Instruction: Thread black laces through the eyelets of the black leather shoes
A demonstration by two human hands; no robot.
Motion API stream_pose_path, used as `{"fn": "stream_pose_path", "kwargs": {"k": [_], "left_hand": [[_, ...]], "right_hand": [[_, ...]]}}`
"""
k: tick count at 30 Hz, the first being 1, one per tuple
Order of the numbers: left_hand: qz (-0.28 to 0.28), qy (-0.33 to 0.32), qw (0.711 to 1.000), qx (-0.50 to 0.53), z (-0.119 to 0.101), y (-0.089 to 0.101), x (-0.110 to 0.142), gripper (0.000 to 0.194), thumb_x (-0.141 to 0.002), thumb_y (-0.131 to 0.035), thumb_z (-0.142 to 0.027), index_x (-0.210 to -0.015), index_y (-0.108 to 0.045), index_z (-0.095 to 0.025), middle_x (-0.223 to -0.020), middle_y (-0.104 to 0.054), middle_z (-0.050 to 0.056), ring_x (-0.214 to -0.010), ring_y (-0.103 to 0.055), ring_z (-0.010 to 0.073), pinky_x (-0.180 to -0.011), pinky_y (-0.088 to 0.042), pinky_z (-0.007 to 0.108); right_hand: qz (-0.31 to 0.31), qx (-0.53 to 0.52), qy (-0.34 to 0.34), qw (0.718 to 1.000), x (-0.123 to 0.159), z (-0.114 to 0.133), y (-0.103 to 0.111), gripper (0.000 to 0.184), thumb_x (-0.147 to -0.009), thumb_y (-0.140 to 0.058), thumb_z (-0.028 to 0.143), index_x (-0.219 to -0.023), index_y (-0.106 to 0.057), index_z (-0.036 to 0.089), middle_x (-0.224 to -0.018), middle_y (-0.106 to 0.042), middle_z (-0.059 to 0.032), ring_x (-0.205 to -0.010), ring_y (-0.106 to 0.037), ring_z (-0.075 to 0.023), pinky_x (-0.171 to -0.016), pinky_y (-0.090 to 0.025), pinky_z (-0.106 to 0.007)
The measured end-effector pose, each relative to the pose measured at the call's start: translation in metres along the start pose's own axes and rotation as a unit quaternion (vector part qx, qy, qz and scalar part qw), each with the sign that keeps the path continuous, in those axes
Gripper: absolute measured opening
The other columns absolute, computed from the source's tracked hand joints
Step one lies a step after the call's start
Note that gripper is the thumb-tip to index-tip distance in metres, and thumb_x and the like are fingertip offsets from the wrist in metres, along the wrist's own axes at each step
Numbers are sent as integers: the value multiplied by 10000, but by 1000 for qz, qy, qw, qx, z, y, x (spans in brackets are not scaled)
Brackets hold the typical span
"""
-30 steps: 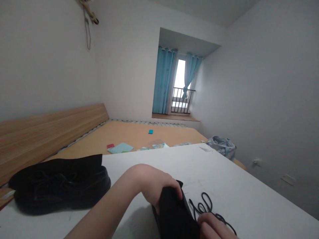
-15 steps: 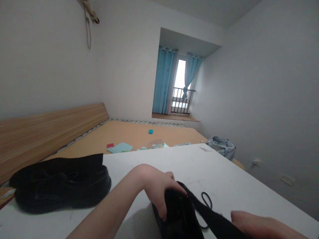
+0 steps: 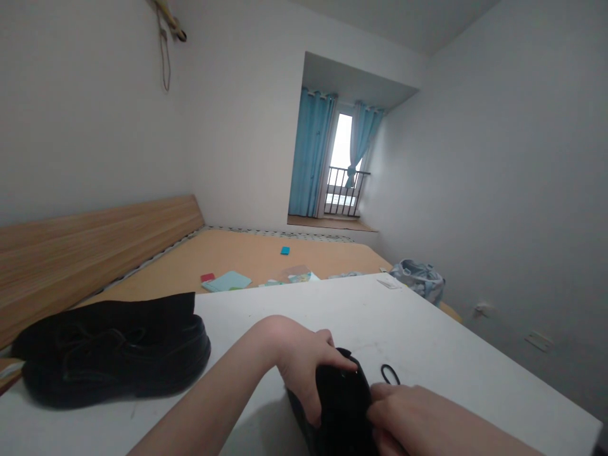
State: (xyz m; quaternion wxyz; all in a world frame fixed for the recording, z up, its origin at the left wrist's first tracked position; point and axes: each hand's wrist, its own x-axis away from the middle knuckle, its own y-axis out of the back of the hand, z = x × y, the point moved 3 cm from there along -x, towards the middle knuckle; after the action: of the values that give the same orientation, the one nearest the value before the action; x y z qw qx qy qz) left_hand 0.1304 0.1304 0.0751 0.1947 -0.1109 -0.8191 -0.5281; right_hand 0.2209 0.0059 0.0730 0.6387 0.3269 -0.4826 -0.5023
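Note:
A black shoe stands on the white tabletop at the bottom middle of the head view, its lower part cut off by the frame. My left hand is closed over its top, with the thumb and fingers gripping the upper. At the shoe's right edge my right hand has its fingers closed in a pinch; what lies between them is hidden. A thin black shoelace loop shows on the table just beyond that hand. Another black lace-up shoe lies to the left, clear of both hands.
The white table reaches toward a tan bed surface, where a light blue sheet, a red piece and a small blue square lie. A pale cloth bag sits past the table's right edge.
My right hand has moved left, up against the shoe. The wide black strip that stretched out from the shoe toward it is out of sight. My left hand keeps its grip.

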Motion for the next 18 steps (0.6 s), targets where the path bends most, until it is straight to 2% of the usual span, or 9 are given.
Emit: {"fn": "stream_pose_path", "kwargs": {"k": [2,5,9,11,13,15,18], "left_hand": [[9,8,1000,5,0,-1,0,932,-575,-703,-262,-1415,-303,-316,-1273,-400,65,-1143,-494,293,-962,-401,347],[20,26,999,10,-2,-1,0,957,-565,-699,-246,-1424,-283,-309,-1300,-371,69,-1173,-468,299,-982,-380,340],[26,36,999,12,-4,0,2,955,-573,-689,-221,-1428,-273,-307,-1324,-356,71,-1180,-464,287,-992,-368,327],[25,36,999,8,-4,0,2,960,-576,-690,-231,-1430,-262,-315,-1318,-360,67,-1173,-470,284,-989,-372,333],[24,30,999,-3,-5,0,2,958,-579,-693,-250,-1431,-260,-313,-1296,-382,70,-1174,-466,296,-984,-378,353],[25,29,999,-13,-5,-1,2,959,-581,-696,-263,-1433,-258,-306,-1285,-396,77,-1176,-461,309,-976,-385,368],[24,35,999,-10,-4,-2,1,962,-577,-701,-271,-1431,-259,-311,-1290,-394,79,-1162,-475,309,-966,-395,365]], "right_hand": [[25,95,-38,994,-13,15,-8,278,-764,-468,97,-864,-724,143,-952,-715,-145,-778,-695,-285,-647,-526,-325],[10,194,-65,979,-30,28,-21,338,-767,-459,79,-997,-706,81,-1016,-673,-239,-785,-695,-343,-616,-539,-380],[-8,210,-42,977,-45,35,-34,376,-774,-429,26,-1034,-697,72,-1045,-652,-266,-829,-689,-330,-619,-554,-368],[-11,216,-27,976,-49,31,-38,358,-800,-446,57,-1068,-683,67,-1090,-638,-266,-929,-657,-357,-695,-558,-413],[-16,230,33,973,-49,23,-42,330,-823,-487,113,-1091,-672,65,-1123,-635,-247,-1040,-602,-379,-830,-520,-468],[-31,252,120,960,-46,11,-47,325,-832,-520,141,-1116,-659,68,-1152,-628,-220,-1106,-564,-374,-908,-484,-461],[-47,288,215,932,-41,-12,-60,321,-837,-519,107,-1130,-646,73,-1063,-678,-171,-1033,-624,-316,-843,-535,-351]]}}
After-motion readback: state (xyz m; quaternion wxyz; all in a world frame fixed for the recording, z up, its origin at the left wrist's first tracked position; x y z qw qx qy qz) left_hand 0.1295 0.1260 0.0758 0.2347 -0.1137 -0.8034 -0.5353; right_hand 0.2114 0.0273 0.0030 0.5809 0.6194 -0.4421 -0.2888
